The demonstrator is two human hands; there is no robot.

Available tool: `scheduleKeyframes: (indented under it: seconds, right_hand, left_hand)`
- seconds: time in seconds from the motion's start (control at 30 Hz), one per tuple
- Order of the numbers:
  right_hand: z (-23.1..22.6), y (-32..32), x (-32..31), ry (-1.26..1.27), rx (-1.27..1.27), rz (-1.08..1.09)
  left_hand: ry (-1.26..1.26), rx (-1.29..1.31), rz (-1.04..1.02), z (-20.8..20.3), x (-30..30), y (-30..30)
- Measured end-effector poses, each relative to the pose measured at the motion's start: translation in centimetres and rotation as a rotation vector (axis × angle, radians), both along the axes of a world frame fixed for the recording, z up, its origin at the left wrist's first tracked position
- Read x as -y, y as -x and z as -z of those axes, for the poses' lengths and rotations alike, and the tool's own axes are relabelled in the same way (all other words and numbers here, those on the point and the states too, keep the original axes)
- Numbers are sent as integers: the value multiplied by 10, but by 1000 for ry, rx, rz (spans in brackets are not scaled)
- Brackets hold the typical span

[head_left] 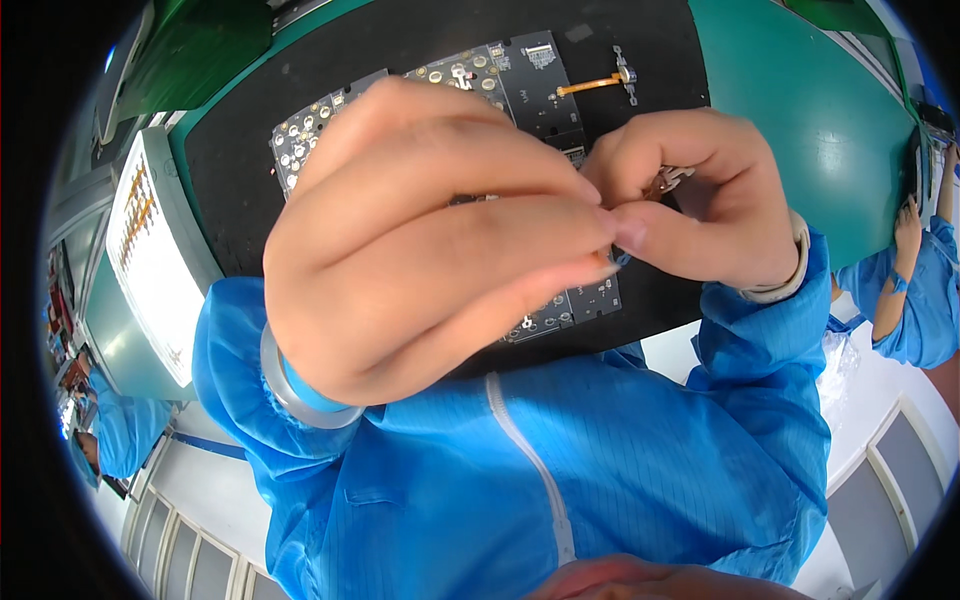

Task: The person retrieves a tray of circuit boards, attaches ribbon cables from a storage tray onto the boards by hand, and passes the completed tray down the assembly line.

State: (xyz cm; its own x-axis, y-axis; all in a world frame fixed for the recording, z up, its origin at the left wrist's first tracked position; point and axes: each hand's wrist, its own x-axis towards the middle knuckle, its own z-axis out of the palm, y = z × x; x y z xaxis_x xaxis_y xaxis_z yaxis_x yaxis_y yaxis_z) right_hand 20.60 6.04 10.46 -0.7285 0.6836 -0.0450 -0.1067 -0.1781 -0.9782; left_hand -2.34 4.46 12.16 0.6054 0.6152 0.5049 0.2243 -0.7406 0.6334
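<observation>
My left hand (430, 230) reaches across the middle, closed, its fingertips pressed together against the tips of my right hand (710, 190). Whatever the left fingers pinch is hidden; a tiny blue bit (623, 260) shows just under them. Between the curled fingers and thumb of my right hand sits a small metal-and-brown flex-cable module (670, 181), partly covered. Below both hands lies a dark circuit board panel (530, 90) with many round silver pads, largely hidden by my left hand. A similar module with an orange flex cable (592, 85) extends from its right side.
A black mat (650, 40) lies under the panel on a green tabletop (830, 120). At the left stands a bright white tray or light panel (150, 250) with rows of small brown parts. People in blue sleeves work at both far sides.
</observation>
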Motion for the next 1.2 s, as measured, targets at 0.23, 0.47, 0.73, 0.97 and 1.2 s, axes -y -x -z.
scheduleKeyframes:
  seconds: [0.23, 0.47, 0.73, 0.97, 1.2]
  right_hand:
    - [-14, -6, -4, -73, 240, 38]
    - [-24, -10, -11, 58, 556, 1]
    - [-14, -10, -14, 41, 658, -48]
    - [-13, -6, -17, 62, 725, -37]
    - [-13, -6, -18, 98, 727, -45]
  left_hand:
    - [-226, -261, -138, 11, 2, 1]
    - [-207, -310, -183, 12, 8, -5]
    - [-83, -228, -190, 14, 9, -8]
    - [379, -80, 228, 6, 43, -21]
    - [-19, -365, -148, 5, 37, -19]
